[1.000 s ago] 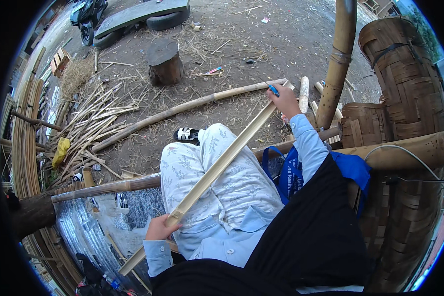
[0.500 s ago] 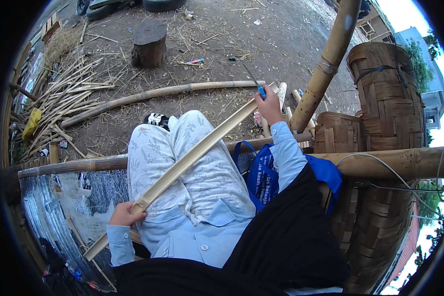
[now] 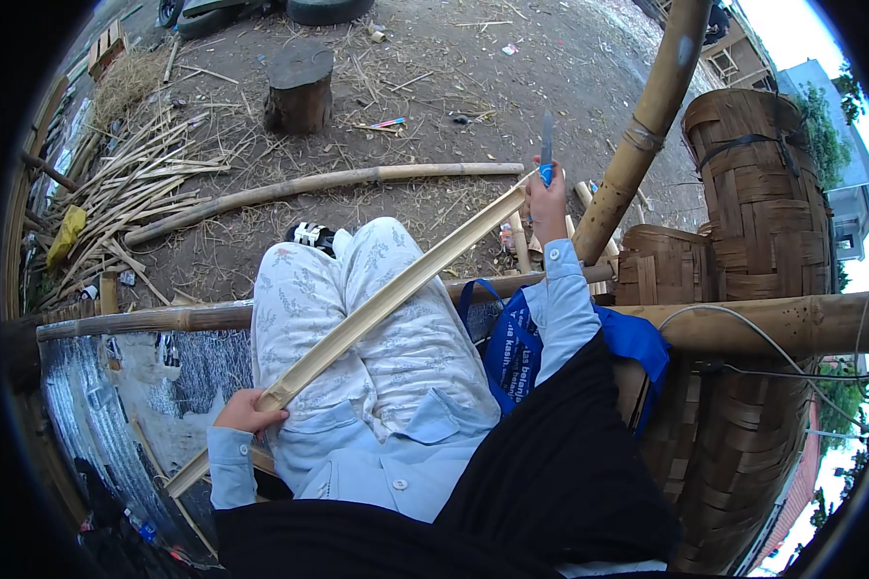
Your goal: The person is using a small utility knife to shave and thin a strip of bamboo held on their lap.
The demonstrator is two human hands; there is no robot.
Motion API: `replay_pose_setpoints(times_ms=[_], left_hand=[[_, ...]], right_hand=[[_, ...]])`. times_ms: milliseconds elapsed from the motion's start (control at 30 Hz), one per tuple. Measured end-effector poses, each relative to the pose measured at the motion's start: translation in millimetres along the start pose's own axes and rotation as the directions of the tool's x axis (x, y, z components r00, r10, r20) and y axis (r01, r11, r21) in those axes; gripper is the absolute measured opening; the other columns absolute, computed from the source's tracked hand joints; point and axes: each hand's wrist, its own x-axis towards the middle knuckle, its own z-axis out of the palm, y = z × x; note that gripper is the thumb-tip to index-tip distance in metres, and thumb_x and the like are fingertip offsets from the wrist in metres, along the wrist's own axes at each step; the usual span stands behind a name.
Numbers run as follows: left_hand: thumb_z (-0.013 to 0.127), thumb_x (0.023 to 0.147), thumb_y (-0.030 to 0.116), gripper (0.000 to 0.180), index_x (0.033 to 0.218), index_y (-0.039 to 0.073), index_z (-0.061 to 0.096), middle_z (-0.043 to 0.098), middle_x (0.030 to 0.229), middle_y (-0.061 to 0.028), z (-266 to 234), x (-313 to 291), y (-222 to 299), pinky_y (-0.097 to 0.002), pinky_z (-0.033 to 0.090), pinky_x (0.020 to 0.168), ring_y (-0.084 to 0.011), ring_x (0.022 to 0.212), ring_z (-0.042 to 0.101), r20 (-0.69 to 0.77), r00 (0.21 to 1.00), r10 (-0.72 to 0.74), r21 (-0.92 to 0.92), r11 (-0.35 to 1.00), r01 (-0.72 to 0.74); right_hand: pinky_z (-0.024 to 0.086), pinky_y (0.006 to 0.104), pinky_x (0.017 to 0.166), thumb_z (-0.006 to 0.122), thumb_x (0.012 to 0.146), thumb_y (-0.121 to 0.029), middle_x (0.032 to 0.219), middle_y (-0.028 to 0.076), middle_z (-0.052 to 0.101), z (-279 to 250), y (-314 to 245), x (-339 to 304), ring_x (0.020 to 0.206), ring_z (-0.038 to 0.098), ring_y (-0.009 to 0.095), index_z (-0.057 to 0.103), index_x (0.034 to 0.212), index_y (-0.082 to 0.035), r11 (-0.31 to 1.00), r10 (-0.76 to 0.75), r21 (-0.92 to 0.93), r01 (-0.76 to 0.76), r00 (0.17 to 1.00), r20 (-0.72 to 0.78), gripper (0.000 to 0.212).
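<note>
A long split bamboo strip (image 3: pixel 396 289), its pale hollow side facing up, lies slantwise over my lap from lower left to upper right. My left hand (image 3: pixel 249 413) is closed around it near its lower end, thumb on top. At the far end, my right hand (image 3: pixel 548 206) is closed on the blue handle of a knife (image 3: pixel 546 145). The blade points up and away from me, above the strip's tip. That hand is right beside the strip's end; whether its fingers also touch the strip is hard to see.
A blue bag (image 3: pixel 512 347) hangs by my right side. Woven bamboo baskets (image 3: pixel 753 203) stand at the right, behind a bamboo post (image 3: pixel 637 135). Thin bamboo sticks (image 3: pixel 135 193) are heaped at the left. Farther off are a bamboo pole (image 3: pixel 328 180) and a stump (image 3: pixel 298 89).
My right hand has moved slightly right and turned, so the knife blade, earlier slanting up-left, now points nearly straight up. My left hand keeps its grip on the strip.
</note>
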Motion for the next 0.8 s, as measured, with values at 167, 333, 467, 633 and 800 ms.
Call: replay_pose_setpoints(times_ms=[167, 333, 467, 633, 800], left_hand=[[0.074, 0.073, 0.019, 0.026, 0.086, 0.000, 0.062, 0.052, 0.052, 0.0011, -2, 5, -3, -0.0226, 0.035, 0.036, -0.0069, 0.038, 0.046, 0.051, 0.999, 0.003, 0.008, 1.000, -0.003], [0.073, 0.073, 0.016, 0.023, 0.081, 0.000, 0.058, 0.049, 0.052, 0.0008, -9, -2, -18, -0.0229, 0.036, 0.035, -0.0079, 0.038, 0.046, 0.043, 0.998, -0.043, -0.155, 0.987, 0.049], [0.070, 0.074, 0.007, 0.020, 0.080, 0.002, 0.052, 0.045, 0.051, 0.0000, -13, -7, -45, -0.0248, 0.039, 0.033, -0.0095, 0.036, 0.043, -0.051, 0.996, -0.068, -0.408, 0.912, 0.041], [0.067, 0.075, 0.005, 0.020, 0.082, 0.002, 0.049, 0.044, 0.054, 0.0004, 1, -5, -19, -0.0248, 0.040, 0.032, -0.0086, 0.038, 0.043, -0.172, 0.985, 0.017, -0.495, 0.863, -0.101], [0.067, 0.077, 0.007, 0.021, 0.082, 0.003, 0.047, 0.043, 0.055, 0.0014, 0, -18, 17, -0.0232, 0.041, 0.032, -0.0069, 0.039, 0.042, -0.363, 0.925, 0.108, -0.540, 0.785, -0.304]], right_hand=[[0.020, 0.0204, 0.035, 0.046, 0.082, -0.002, 0.058, -0.002, 0.032, -9, -28, 1, 0.041, 0.028, 0.005, 0.045, 0.112, -0.011, 0.906, 0.180, 0.393, -0.158, 0.984, -0.018, 0.031], [0.021, 0.0207, 0.037, 0.047, 0.084, -0.002, 0.059, -0.002, 0.032, -58, -54, 22, 0.040, 0.025, 0.005, 0.045, 0.114, -0.011, 0.753, 0.154, 0.658, -0.034, 0.980, -0.125, 0.032], [0.027, 0.0207, 0.039, 0.054, 0.087, -0.016, 0.066, 0.001, 0.043, -69, -57, 26, 0.045, 0.034, 0.004, 0.045, 0.113, -0.009, 0.992, -0.039, 0.107, 0.059, 0.983, -0.180, 0.029], [0.036, 0.0257, 0.047, 0.061, 0.083, -0.035, 0.068, 0.002, 0.053, -51, -7, 28, 0.052, 0.046, 0.007, 0.053, 0.098, -0.002, 0.667, -0.481, -0.712, 0.219, 0.856, -0.188, 0.038], [0.041, 0.0364, 0.055, 0.060, 0.083, -0.028, 0.061, 0.006, 0.056, -7, -37, -21, 0.060, 0.057, 0.018, 0.057, 0.076, 0.002, 0.783, -0.090, -0.622, 0.011, 0.991, -0.096, 0.032]])
